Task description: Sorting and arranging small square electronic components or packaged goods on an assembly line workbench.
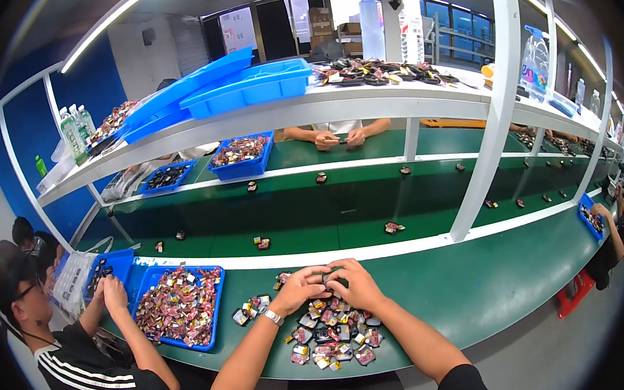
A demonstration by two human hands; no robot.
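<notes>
White shelf [363, 97], right: labelled clear plastic bottle [534, 69]. Left, blue plastic tray [219, 298] of red-and-silver modules [178, 303]. Both hands [300, 290] [358, 286] pinch a small black piece [326, 280].

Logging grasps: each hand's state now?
Left hand: fingers closed, holding a small dark part, mostly hidden.
Right hand: fingers closed on the same part.

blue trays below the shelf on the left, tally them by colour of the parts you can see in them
Mostly reddish parts: 2 (heaped near tray, heaped far tray)
Mostly black parts: 2 (other near tray, other far tray)
Total: 4
</notes>
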